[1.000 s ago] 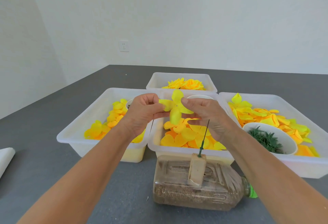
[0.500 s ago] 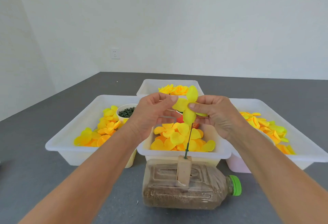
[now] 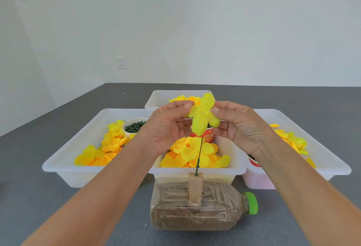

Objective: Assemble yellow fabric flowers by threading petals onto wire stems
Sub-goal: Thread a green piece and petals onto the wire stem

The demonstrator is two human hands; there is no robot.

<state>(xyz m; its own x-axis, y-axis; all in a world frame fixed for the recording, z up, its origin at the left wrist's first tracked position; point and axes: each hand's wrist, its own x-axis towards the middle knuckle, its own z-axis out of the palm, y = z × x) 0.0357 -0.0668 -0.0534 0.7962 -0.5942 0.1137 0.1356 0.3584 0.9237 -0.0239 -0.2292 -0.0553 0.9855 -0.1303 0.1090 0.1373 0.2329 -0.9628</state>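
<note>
Grey table (image 3: pixel 58 216) under a white wall, 4 clear trays laid out. A sand-filled bottle (image 3: pixel 195 216) lies flat as ballast, so the wire stem (image 3: pixel 199 154) stands upright from its wooden block (image 3: pixel 195 189). The left hand (image 3: pixel 166 126) and right hand (image 3: pixel 240 124) each pinch the petal piece (image 3: pixel 203 118), a bright yellow 4-lobed cloth, directly above the stem tip, seemingly lining up its centre.

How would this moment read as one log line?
step: threading | both hands pinch petal piece | above wire stem | stem in wooden block
</note>
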